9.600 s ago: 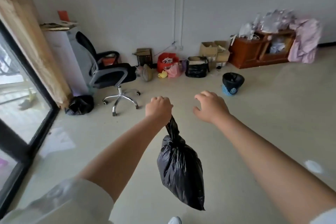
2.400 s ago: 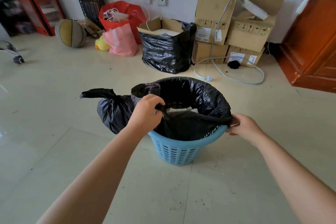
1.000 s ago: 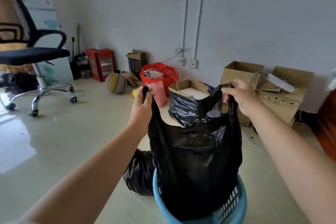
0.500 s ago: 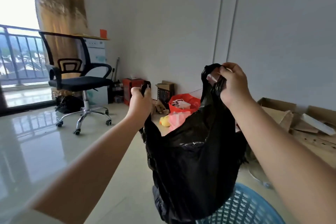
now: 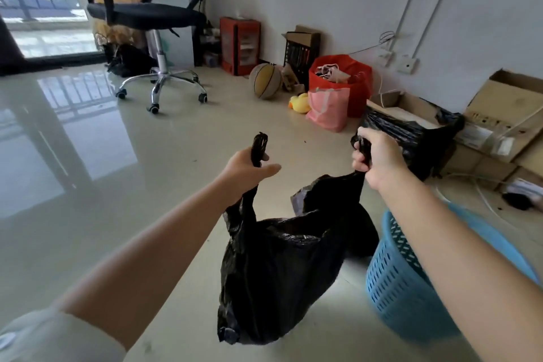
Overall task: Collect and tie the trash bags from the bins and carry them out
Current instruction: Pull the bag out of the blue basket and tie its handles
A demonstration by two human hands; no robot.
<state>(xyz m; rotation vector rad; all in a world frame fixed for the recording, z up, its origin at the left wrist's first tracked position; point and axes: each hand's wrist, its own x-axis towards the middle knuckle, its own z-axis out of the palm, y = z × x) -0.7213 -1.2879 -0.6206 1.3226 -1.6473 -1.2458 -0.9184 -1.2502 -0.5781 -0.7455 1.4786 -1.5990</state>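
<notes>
A black trash bag [image 5: 282, 267] hangs in the air between my two hands, out of the blue plastic bin [image 5: 402, 282] that stands at the lower right. My left hand [image 5: 246, 169] grips the bag's left handle, whose end sticks up above my fist. My right hand [image 5: 379, 157] grips the right handle. The bag's mouth sags open between them. A dark mass [image 5: 364, 241] lies on the floor behind the hanging bag, beside the bin; it looks like the tied bag from before.
A black office chair [image 5: 147, 12] stands at the back left by the glass door. Along the wall sit a red cabinet [image 5: 239, 44], a basketball [image 5: 266, 81], red and pink bags [image 5: 338, 88], a black-bagged box [image 5: 411, 132] and cardboard boxes [image 5: 499, 114]. Cables trail on the floor at right.
Both hands have come down from head height with the bag. The bag now hangs left of the bin instead of over it. The view has tipped down toward the floor.
</notes>
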